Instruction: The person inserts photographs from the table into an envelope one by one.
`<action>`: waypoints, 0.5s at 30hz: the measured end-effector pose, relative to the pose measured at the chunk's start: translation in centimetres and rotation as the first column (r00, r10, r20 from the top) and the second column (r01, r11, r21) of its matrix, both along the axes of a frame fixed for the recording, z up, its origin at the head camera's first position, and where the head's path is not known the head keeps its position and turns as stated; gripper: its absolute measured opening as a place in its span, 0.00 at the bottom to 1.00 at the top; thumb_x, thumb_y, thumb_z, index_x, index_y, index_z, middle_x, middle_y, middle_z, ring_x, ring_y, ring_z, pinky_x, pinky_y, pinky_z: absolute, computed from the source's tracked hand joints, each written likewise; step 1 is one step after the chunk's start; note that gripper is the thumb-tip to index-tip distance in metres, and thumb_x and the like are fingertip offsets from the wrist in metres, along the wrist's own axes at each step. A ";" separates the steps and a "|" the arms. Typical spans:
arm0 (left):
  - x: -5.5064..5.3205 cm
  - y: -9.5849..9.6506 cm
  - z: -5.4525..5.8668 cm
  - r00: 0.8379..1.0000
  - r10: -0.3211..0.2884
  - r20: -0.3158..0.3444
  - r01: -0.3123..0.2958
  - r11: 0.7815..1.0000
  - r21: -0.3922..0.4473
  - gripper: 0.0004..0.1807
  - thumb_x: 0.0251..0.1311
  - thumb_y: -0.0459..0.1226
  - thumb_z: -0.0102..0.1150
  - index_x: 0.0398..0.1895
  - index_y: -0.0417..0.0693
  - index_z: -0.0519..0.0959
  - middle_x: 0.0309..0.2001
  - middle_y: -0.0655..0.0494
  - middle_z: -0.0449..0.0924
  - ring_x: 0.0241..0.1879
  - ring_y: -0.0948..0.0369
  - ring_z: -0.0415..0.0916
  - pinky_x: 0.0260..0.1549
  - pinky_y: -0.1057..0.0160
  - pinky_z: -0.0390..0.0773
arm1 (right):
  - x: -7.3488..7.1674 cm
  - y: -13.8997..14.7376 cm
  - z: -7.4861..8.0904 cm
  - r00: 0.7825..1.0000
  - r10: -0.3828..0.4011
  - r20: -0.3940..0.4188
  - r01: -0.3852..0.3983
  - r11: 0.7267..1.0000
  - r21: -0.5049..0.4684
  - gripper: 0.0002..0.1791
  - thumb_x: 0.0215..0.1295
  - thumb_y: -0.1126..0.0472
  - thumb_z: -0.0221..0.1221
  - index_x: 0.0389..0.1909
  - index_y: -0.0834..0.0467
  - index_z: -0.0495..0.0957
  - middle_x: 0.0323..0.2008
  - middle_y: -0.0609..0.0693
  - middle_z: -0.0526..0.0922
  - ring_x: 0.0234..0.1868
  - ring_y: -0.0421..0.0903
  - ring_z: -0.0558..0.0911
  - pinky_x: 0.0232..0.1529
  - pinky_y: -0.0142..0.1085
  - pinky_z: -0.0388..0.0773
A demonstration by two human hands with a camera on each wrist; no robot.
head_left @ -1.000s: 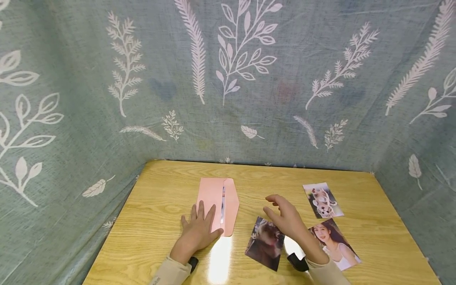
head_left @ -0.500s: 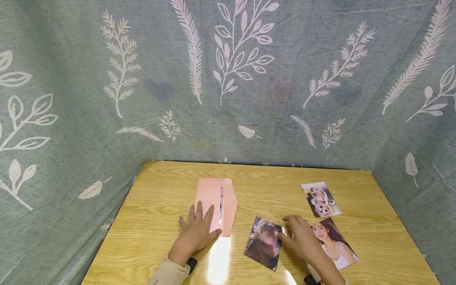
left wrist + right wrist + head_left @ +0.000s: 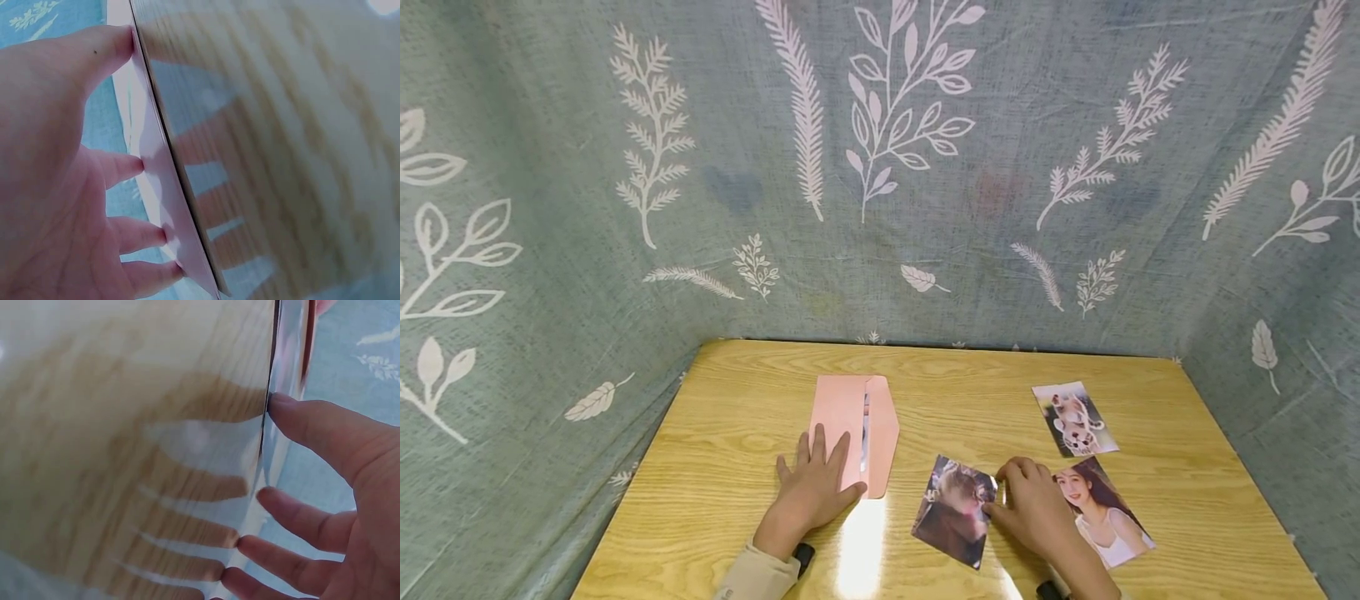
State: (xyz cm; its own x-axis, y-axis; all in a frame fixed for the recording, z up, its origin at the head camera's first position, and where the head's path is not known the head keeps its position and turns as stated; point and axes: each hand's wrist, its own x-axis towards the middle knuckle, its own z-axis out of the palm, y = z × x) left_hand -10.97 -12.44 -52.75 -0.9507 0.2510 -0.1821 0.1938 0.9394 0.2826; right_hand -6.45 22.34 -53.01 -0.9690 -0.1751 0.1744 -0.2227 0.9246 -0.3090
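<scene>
A pink envelope (image 3: 837,408) lies on the table with its flap to the right; a strip of a picture shows in its opening. My left hand (image 3: 814,492) rests on its lower part with the fingers spread. In the left wrist view, the fingertips (image 3: 153,234) press on the pink paper. To the right lies a dark, glossy photo (image 3: 951,521), its picture partly blurred by glare. My right hand (image 3: 1033,508) is at its right edge, the thumb touching it. In the right wrist view, thumb and index finger stand apart, the other fingertips down at the tabletop.
A photo of an animal cub (image 3: 1075,419) lies farther back at the right. Nearer, a portrait photo of a person (image 3: 1108,521) lies beside my right hand. The wooden table (image 3: 737,392) ends at a patterned cloth (image 3: 820,275) behind and at both sides.
My right hand has come down from above the dark photo to its right edge, and its fingers have drawn in a little. The left hand stays on the envelope.
</scene>
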 end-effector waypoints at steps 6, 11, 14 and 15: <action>0.0 0.0 0.0 1.000 0.000 -0.004 0.000 1.000 -0.007 0.47 0.63 0.64 0.55 0.79 0.53 0.57 0.77 0.31 0.43 0.74 0.32 0.41 0.56 0.19 0.47 | -0.1 -0.2 -0.1 0.999 -0.002 -0.052 0.001 1.000 -0.030 0.23 0.46 0.53 0.78 0.36 0.56 0.76 0.39 0.55 0.79 0.44 0.61 0.78 0.47 0.53 0.75; 0.1 0.0 0.2 1.000 0.002 -0.002 -0.002 1.000 -0.009 0.47 0.63 0.65 0.55 0.79 0.53 0.57 0.77 0.31 0.43 0.74 0.32 0.41 0.56 0.19 0.47 | -0.3 -0.3 0.1 0.999 -0.031 -0.031 0.027 0.993 -0.117 0.16 0.51 0.62 0.75 0.35 0.55 0.76 0.31 0.48 0.75 0.39 0.55 0.78 0.41 0.49 0.74; 0.1 0.1 0.3 1.000 0.002 -0.003 -0.002 1.000 -0.002 0.47 0.63 0.64 0.56 0.79 0.52 0.57 0.77 0.31 0.43 0.74 0.32 0.41 0.56 0.19 0.47 | -0.7 -0.3 0.3 0.998 -0.056 0.026 0.061 0.972 -0.228 0.12 0.55 0.65 0.72 0.34 0.55 0.77 0.29 0.45 0.73 0.35 0.49 0.75 0.37 0.44 0.73; 0.1 0.1 0.3 1.000 0.003 -0.003 -0.003 1.000 -0.001 0.47 0.63 0.64 0.56 0.79 0.52 0.57 0.77 0.31 0.43 0.74 0.32 0.41 0.56 0.19 0.47 | -0.8 -0.3 0.4 0.997 -0.060 0.050 0.072 0.957 -0.281 0.12 0.56 0.65 0.71 0.34 0.55 0.77 0.28 0.44 0.73 0.34 0.47 0.75 0.36 0.43 0.73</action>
State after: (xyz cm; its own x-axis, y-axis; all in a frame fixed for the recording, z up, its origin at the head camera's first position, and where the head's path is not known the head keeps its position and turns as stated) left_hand -10.87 -12.39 -52.47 -0.9519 0.2481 -0.1796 0.1920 0.9402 0.2814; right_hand -7.30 22.08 -52.65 -0.9840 -0.0597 0.1681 -0.1461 0.8103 -0.5674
